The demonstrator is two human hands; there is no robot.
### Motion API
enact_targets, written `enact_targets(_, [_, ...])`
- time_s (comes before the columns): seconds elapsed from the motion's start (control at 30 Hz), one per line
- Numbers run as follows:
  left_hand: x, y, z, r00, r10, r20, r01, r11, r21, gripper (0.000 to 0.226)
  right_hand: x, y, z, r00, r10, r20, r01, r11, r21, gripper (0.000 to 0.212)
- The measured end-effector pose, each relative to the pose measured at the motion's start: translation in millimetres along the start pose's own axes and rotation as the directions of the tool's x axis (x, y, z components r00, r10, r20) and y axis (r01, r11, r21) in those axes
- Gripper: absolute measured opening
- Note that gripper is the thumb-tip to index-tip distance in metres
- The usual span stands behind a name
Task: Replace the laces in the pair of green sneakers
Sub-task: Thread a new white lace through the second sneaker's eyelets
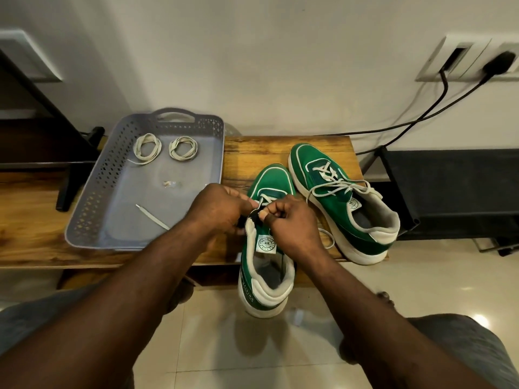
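Note:
Two green sneakers with white soles sit on a wooden bench (252,148). The near sneaker (266,265) hangs its heel over the bench's front edge. My left hand (219,209) and my right hand (292,220) meet over its tongue, fingers curled, pinching its white lace (265,198) at the eyelets. One loose lace end (153,217) trails left into the tray, another (328,238) loops out on the right. The far sneaker (345,200) lies to the right, its loosened white lace (334,182) spread across it.
A grey perforated tray (95,197) at the left holds two coiled white laces (147,148) (184,147) and a small scrap (168,184). Black cables (421,119) run from wall sockets at the right. A black rack (455,192) stands right of the bench.

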State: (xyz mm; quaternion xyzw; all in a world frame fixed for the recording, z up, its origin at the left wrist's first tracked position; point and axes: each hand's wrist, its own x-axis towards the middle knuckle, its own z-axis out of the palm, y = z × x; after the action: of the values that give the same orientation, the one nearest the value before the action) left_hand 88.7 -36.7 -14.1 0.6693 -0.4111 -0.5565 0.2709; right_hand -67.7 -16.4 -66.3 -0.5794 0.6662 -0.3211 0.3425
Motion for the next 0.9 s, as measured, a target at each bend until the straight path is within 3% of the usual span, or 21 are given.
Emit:
enact_targets(0.17, [-0.4,0.7,-1.2,1.000,-0.007,0.014,0.007,1.000,0.026,0.007,-0.3,-2.1,2.7,1.000,-0.006,-0.018,0.003,0.990,-0.141,0.029])
enact_targets(0.3, [1.4,1.7,1.0,0.999,0.027,0.020,-0.029,0.996,0.089,0.008,6.3,-2.3,-3.4,0.999,0.019,0.049,-0.011,0.987,-0.161,0.036])
enact_targets(0.47, [1.7,6.8,-1.9,0.993,0.097,0.063,-0.111,0.958,0.263,0.009,8.0,-2.4,-4.7,0.989,0.099,0.113,-0.094,0.994,-0.051,0.023])
enact_targets(0.6, [2.4,15.0,-3.2,0.995,0.038,0.096,-0.062,0.962,0.266,0.006,5.4,-3.8,-9.3,0.990,0.065,0.124,-0.064,0.998,-0.009,0.032])
enact_targets(0.73, [1.9,17.6,-1.3,0.997,-0.031,0.071,0.014,0.972,0.235,0.009,2.7,1.3,-12.4,0.989,0.063,0.131,-0.074,0.994,0.084,0.028])
enact_targets(0.8, [5.0,17.7,-0.2,0.999,-0.015,0.041,0.000,0.936,0.353,0.005,0.2,-0.5,-11.0,0.993,0.019,0.120,-0.026,0.998,0.059,0.029])
enact_targets(0.9, [9.0,20.2,5.0,0.995,0.091,0.040,-0.096,0.759,0.644,0.009,1.8,0.5,-10.2,0.991,-0.054,0.123,0.058,0.998,-0.025,0.031])
